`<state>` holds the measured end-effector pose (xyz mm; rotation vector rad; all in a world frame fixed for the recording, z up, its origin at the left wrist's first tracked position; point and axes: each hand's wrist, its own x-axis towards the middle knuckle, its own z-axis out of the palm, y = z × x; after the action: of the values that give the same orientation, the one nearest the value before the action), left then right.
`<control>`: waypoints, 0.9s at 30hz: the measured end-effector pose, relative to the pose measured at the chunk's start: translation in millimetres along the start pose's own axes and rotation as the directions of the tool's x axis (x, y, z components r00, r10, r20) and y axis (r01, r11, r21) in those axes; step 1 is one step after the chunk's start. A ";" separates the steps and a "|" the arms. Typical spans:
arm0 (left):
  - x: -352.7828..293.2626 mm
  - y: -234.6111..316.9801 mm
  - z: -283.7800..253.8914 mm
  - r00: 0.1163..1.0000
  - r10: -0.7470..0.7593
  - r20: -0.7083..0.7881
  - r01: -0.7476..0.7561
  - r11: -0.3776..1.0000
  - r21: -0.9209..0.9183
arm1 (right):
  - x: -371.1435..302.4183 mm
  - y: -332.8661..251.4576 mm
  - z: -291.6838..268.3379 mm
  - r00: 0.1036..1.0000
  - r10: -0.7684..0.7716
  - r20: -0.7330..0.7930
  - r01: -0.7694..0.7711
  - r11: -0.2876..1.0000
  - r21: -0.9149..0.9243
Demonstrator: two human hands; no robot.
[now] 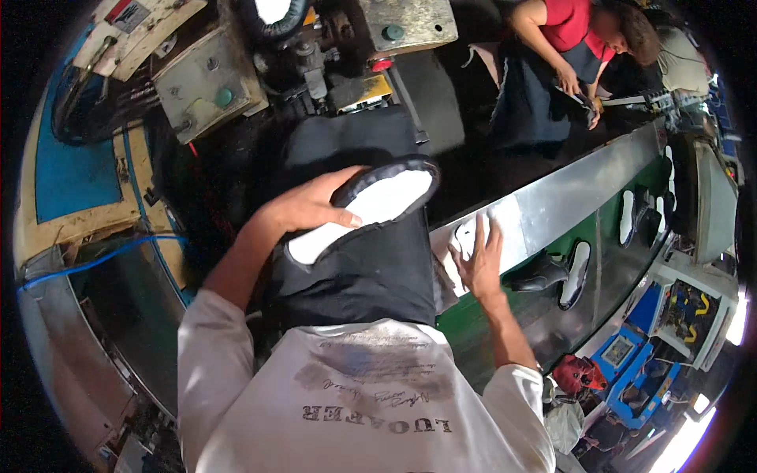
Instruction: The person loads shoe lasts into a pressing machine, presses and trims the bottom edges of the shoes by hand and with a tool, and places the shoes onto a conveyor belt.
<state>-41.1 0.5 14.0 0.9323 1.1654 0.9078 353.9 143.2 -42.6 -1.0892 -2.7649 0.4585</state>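
My left hand (311, 203) grips a black shoe upper (422, 175) with a white sole-side face (390, 197) turned up, above the dark apron (355, 276) on my lap. The thumb lies across the white face and the fingers go behind the black edge. To the right, my right hand (481, 264) reaches over the metal edge (552, 201) of a green conveyor belt. Its fingers are spread at a small white piece (467, 238); whether they touch it I cannot tell.
Black shoe uppers with white undersides (576, 276) lie on the green belt (465, 331). Ahead stands a machine with grey control boxes (209, 91), and another shoe (276, 16) sits on it. A co-worker in red (564, 31) handles something dark at the far right.
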 end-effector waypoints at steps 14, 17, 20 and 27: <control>-90.2 -80.8 -66.6 0.714 0.202 -0.670 0.177 0.874 0.453 | 108.2 -212.0 -41.4 0.718 -0.559 0.414 0.562 0.817 0.130; -103.0 -93.1 -49.5 0.512 0.240 -0.825 0.098 0.938 0.334 | 110.2 -228.2 -45.7 0.610 -0.640 0.467 0.650 0.742 0.166; -101.5 -104.4 -41.5 0.407 0.294 -0.865 0.157 0.910 0.384 | 107.6 -223.3 -41.5 0.584 -0.685 0.435 0.691 0.701 0.177; -92.4 -102.2 -47.0 0.457 0.266 -0.849 0.123 0.926 0.357 | 100.6 -213.0 -34.6 0.639 -0.682 0.357 0.672 0.720 0.174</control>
<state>-92.5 -115.4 -57.4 0.7824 2.3132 1.3477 151.7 72.4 61.3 0.1553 -3.2002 0.6452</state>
